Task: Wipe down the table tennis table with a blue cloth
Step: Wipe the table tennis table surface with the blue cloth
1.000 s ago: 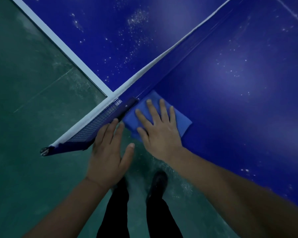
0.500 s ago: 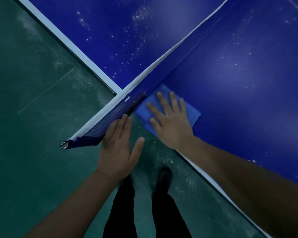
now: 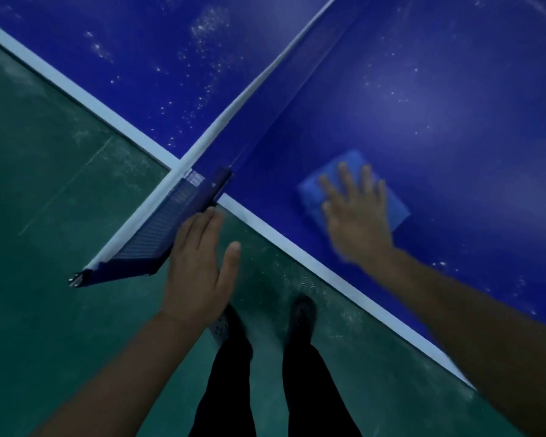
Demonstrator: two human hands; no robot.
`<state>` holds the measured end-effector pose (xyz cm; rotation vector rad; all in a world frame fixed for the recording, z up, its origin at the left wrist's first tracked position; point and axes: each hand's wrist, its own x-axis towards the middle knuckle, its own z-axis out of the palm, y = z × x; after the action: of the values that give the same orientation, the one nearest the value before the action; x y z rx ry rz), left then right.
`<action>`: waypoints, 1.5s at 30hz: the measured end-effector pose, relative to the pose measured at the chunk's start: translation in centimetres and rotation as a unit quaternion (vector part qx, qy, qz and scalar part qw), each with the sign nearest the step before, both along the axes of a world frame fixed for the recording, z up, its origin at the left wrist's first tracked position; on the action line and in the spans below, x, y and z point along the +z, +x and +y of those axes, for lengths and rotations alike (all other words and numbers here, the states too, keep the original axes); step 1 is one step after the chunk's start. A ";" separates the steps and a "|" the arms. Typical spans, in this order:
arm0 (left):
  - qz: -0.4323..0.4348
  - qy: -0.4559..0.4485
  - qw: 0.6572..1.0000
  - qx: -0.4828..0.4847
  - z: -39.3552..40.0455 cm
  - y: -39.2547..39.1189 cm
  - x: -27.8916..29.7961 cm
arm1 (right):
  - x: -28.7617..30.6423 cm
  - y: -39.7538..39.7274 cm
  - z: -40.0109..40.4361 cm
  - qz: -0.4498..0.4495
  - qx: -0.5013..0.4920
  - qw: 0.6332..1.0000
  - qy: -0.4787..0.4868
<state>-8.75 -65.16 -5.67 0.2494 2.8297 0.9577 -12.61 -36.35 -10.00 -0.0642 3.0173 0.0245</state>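
A folded blue cloth [image 3: 397,209] lies flat on the dark blue table tennis table [image 3: 454,127], right of the net. My right hand [image 3: 356,219] presses on it with fingers spread and straight. My left hand [image 3: 199,263] is open beside the table's edge, its fingertips touching the overhanging end of the net [image 3: 158,228]. White dust specks cover the table half beyond the net, and a fainter scatter lies on the half with the cloth.
The net with its white top band [image 3: 265,77] runs diagonally across the table. A white line [image 3: 328,269] marks the table's near edge. Below is a green floor [image 3: 60,310], with my dark trousers and shoes [image 3: 303,313] standing by the table.
My right hand has slid the cloth away from the net post, rightwards over the table. My left hand stays at the net's end.
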 end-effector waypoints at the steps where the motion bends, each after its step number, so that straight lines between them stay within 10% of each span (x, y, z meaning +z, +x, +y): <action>1: 0.006 0.012 1.000 -0.013 0.8 -0.2 0.1 | 0.3 -1.0 2.6 0.000 -0.089 0.996 -0.003; 5: 0.028 0.040 0.996 -0.070 4.9 -2.5 0.0 | 0.8 -2.1 1.2 0.008 -0.280 0.959 -0.041; 9: 0.062 0.009 0.995 -0.084 9.1 -6.3 -1.1 | 0.1 5.0 -5.7 -0.004 0.005 0.998 -0.064; 11: 0.061 -0.019 0.992 -0.109 11.3 -7.2 -2.1 | 0.1 6.1 -1.0 -0.009 -0.002 0.998 -0.069; 20: 0.084 -0.173 0.948 -0.252 13.3 -6.8 -3.9 | 1.6 6.0 16.3 -0.004 -0.499 0.865 -0.050; 28: 0.091 -0.144 0.956 -0.237 13.5 -7.0 -3.7 | 0.2 5.6 5.8 -0.007 -0.210 0.974 -0.083; 36: 0.081 -0.149 0.953 -0.252 13.5 -7.0 -3.9 | 1.3 11.4 16.6 0.010 -0.611 0.788 -0.070; 41: 0.080 -0.148 0.953 -0.254 13.5 -6.9 -3.9 | 0.3 12.3 7.7 -0.009 -0.303 0.952 -0.039; 45: 0.088 -0.134 0.955 -0.248 13.4 -6.9 -4.0 | 1.1 19.8 8.8 -0.067 -0.105 0.991 -0.044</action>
<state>-15.63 -51.78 -9.66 0.9929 2.7817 0.4577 7.18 -27.59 -8.90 0.2347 2.8720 -0.1280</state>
